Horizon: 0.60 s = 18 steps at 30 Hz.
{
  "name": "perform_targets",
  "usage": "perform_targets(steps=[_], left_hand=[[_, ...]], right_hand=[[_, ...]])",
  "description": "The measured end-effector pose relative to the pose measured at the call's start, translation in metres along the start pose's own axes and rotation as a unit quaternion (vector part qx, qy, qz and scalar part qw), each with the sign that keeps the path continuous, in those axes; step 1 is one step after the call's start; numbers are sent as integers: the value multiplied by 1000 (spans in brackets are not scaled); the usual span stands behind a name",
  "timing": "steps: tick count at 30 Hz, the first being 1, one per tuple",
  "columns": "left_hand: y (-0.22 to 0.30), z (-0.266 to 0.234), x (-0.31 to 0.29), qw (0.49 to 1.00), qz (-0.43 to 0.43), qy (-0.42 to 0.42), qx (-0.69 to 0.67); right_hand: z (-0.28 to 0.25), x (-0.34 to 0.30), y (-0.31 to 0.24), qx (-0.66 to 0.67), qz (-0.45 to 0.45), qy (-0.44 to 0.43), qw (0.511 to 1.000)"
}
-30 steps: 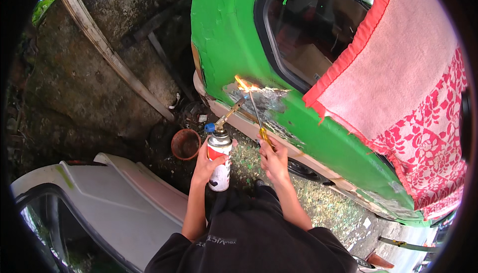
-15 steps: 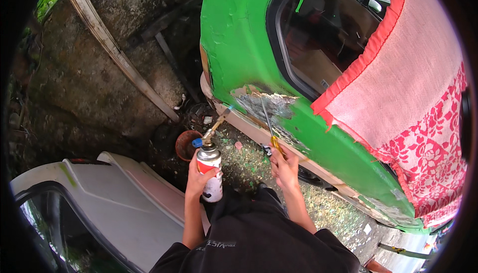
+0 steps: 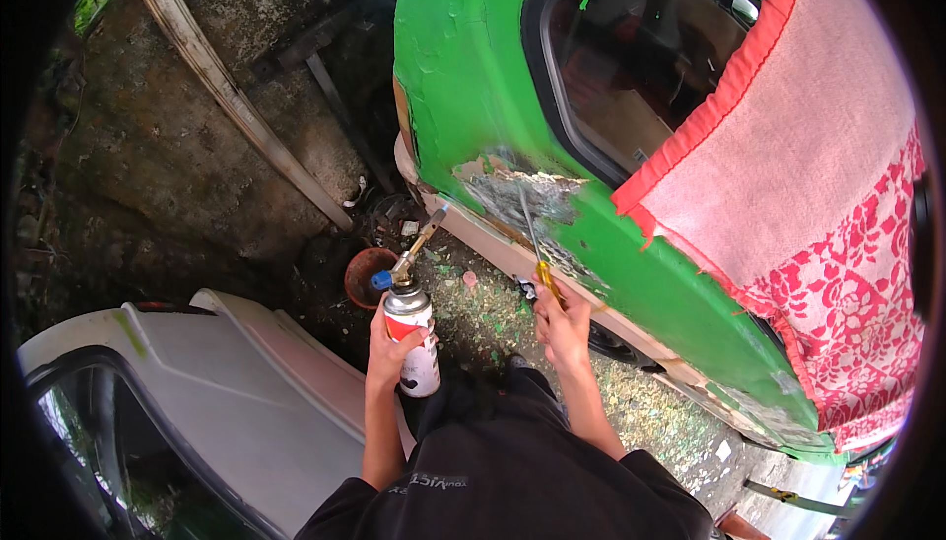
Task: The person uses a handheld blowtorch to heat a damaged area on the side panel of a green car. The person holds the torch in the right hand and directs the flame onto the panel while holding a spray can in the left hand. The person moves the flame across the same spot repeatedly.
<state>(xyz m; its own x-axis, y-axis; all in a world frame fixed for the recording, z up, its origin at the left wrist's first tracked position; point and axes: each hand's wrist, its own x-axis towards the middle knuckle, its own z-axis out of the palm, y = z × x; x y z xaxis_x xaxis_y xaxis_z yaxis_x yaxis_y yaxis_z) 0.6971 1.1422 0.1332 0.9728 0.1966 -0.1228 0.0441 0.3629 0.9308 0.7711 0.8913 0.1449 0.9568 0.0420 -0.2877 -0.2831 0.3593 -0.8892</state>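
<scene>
My left hand (image 3: pixel 390 351) is wrapped round the can of a blowtorch (image 3: pixel 418 363), white and red with a brass nozzle and a blue knob. A faint bluish flame shows at the nozzle's tip, close to the lower edge of the green car body (image 3: pixel 473 67). In my right hand (image 3: pixel 564 331) is a screwdriver (image 3: pixel 545 274) with a yellow handle, its long metal shaft reaching up and forward. The shaft's tip lies over a scraped grey patch (image 3: pixel 537 200) ringed by scorched, peeling paint; whether it touches the metal I cannot tell.
A pink and red patterned towel (image 3: pixel 788 175) drapes over the car's right side. Behind the torch stands a reddish-brown pot (image 3: pixel 363 279). Paint flakes litter the ground (image 3: pixel 473 318). A white vehicle (image 3: pixel 227 372) is close on the left, and a long metal strip (image 3: pixel 232 97) leans beyond it.
The torch nozzle has swung slightly left, away from the scraped patch. My right hand keeps the screwdriver in nearly the same place, its tip slightly higher in view.
</scene>
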Motion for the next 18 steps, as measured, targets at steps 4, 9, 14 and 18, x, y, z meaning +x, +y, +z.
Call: perform_targets(steps=[4,9,14,18], left_hand=[[1,5,5,999,0,-31,4],[0,8,5,999,2,-39,-6],[0,17,17,997,-12,-72,-39],[-1,23,23,996,-13,-84,-16]], right_hand=[[16,7,4,-13,2,6,1000],[8,5,-7,-30,-2,4,1000],[4,-1,-4,-15,-21,16,1000],[8,18,1,-52,-7,5,999]])
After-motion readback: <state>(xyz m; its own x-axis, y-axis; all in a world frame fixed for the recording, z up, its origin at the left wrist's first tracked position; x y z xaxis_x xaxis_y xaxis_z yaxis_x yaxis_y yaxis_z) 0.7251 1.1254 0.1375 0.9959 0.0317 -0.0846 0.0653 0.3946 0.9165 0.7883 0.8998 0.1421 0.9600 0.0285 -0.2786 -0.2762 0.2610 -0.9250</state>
